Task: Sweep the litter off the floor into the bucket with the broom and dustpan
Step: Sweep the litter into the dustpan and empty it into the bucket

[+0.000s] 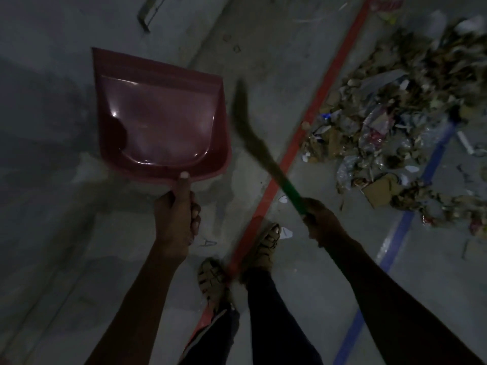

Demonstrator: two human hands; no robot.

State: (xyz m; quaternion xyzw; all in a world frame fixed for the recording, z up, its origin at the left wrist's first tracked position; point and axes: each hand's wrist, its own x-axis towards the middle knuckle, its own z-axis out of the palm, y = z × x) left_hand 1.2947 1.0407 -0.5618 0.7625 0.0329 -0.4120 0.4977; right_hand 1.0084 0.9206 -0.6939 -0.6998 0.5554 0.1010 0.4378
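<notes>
Head view, dim light: the left hand grips the handle of a red dustpan, fingers curled round it and the thumb laid straight along the top toward the pan's back rim. The dustpan is held out in front on the left, its open mouth pointing away from the person and its glossy tray showing nothing in it. The right hand is closed round the green handle of a broom, which slants up and to the left so that its blurred bristle end sits just beside the dustpan's right edge. The litter, a heap of paper scraps, cardboard bits and shiny wrappers, lies on the grey floor at the right, well apart from the dustpan. A red floor line runs diagonally between the broom and the heap, and a blue floor line passes under the heap's near side. Two sandalled feet stand on either side of the red line. No bucket can be made out.
</notes>
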